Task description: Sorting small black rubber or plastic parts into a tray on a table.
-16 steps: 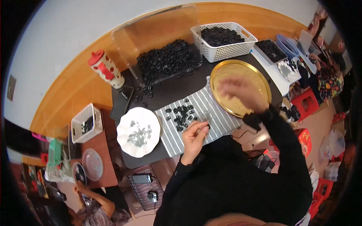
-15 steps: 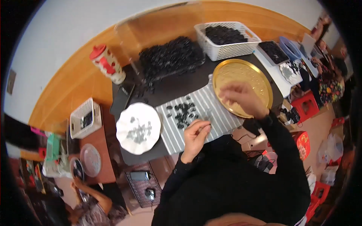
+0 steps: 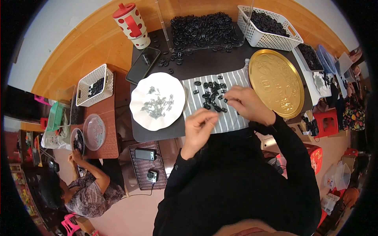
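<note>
Small black oval plastic pieces with holes [image 3: 213, 93] lie in a loose cluster on a grey-and-white striped cloth [image 3: 238, 124]. My right hand [image 3: 250, 105] is over the right side of the cluster, its fingers pinched at a black piece [image 3: 225, 100] by the fingertips. My left hand [image 3: 200, 128] hovers at the cloth's near edge, thumb and forefinger pressed together; whatever they hold is too small to make out. Left of the cloth, a white scalloped plate [image 3: 138, 112] bears many small greyish, see-through bits [image 3: 155, 106]. To the right sits a round gold tray [image 3: 296, 106].
A clear bin [image 3: 167, 37] with a heap of black pieces and a white basket [image 3: 271, 40] stand at the back. Near them are a phone [image 3: 142, 66] and a red-dotted tumbler [image 3: 138, 29]. At the left, another person [image 3: 94, 196] works at a brown table [image 3: 108, 133].
My right hand has moved left from over the gold tray to the black pieces. My left hand stays pinched near the cloth's front. The whole view has shifted.
</note>
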A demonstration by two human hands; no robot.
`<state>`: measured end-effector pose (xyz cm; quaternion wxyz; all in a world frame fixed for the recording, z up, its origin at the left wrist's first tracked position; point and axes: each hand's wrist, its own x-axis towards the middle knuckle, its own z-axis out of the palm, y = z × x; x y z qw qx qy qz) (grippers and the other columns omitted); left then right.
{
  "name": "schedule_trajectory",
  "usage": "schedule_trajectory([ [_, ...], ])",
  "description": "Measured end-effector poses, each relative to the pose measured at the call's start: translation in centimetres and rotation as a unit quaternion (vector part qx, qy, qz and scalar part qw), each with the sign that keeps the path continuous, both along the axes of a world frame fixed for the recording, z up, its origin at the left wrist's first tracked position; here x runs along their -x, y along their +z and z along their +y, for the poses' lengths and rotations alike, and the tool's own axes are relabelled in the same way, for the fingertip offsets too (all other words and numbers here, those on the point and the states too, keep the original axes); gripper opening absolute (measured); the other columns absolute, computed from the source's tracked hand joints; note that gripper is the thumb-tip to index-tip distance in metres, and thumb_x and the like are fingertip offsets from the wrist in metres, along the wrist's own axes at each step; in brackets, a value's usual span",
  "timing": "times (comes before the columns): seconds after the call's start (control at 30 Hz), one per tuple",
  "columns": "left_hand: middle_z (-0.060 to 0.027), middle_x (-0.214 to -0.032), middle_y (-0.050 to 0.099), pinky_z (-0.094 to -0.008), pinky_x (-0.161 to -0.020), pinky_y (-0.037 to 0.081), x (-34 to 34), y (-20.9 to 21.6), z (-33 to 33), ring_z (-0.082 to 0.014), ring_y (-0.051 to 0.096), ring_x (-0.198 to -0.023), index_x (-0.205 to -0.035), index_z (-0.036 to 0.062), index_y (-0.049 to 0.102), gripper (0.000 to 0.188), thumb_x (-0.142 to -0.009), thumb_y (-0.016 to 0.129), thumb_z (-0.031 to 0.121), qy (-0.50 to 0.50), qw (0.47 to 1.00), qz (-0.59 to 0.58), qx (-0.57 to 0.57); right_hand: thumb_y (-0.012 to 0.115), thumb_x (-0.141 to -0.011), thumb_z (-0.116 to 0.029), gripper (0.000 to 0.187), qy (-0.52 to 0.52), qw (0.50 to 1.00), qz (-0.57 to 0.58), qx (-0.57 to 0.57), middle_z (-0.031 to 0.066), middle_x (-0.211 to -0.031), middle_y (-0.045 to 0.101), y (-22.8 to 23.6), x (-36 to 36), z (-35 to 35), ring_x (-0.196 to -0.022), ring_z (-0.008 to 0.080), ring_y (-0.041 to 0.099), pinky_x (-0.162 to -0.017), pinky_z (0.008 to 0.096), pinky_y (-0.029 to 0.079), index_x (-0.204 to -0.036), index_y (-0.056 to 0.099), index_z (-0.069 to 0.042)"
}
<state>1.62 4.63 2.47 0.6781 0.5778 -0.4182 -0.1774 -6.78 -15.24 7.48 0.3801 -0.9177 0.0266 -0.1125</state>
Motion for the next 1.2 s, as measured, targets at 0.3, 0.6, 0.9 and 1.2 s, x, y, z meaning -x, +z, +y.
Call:
schedule_trajectory([
  [0.3,-0.0018,-0.08,0.058,-0.0193,-0.056,0.039,-0.6,-1.3,-0.1,-0.0057,0.051,-0.065,-0.097,-0.0034,0.069,0.01,-0.088,0.066,-0.002,0.107,0.993,0.041,-0.022,0.066,-0.076,-0.006,0.013,-0.005,0.971,0.071,0.228,0.0138,-0.081,0.055,-0.9,-4.8,1.9,-0.08,0.035,0.06,-0.069,0.0442,0.048,-0.088,0.064,-0.001],
  [0.6,-0.0044,-0.073,0.057,-0.0223,-0.053,0.037,-0.9,-1.4,-0.2,-0.0082,0.048,-0.058,-0.093,-0.0037,0.068,0.008,-0.085,0.067,-0.001,0.123,0.992,0.021,-0.007,0.064,-0.074,0.003,0.014,0.005,0.985,-0.057,0.164,0.015,-0.081,0.052,2.2,-0.2,1.7,-0.075,0.0351,0.057,-0.063,0.0415,0.045,-0.085,0.055,0.0],
  [0.9,-0.005,-0.073,0.057,-0.0216,-0.054,0.038,-0.5,-1.5,-0.8,-0.0084,0.049,-0.06,-0.093,-0.0031,0.068,0.008,-0.086,0.067,-0.001,0.13,0.991,-0.01,-0.025,0.058,-0.073,-0.001,0.009,0.003,0.952,-0.109,0.287,0.0137,-0.09,0.051,-3.5,7.5,4.0,-0.08,0.029,0.054,-0.067,0.0364,0.047,-0.082,0.056,0.002],
  [1.2,-0.0049,-0.075,0.057,-0.0216,-0.055,0.038,1.2,-0.6,-0.8,-0.0082,0.05,-0.062,-0.093,-0.0038,0.067,0.007,-0.086,0.066,-0.002,0.128,0.99,-0.014,-0.065,0.061,-0.077,0.007,0.013,-0.162,0.974,-0.152,0.033,0.0158,-0.085,0.058,-3.4,7.2,0.7,-0.079,0.0322,0.059,-0.069,0.0388,0.047,-0.089,0.063,0.002],
])
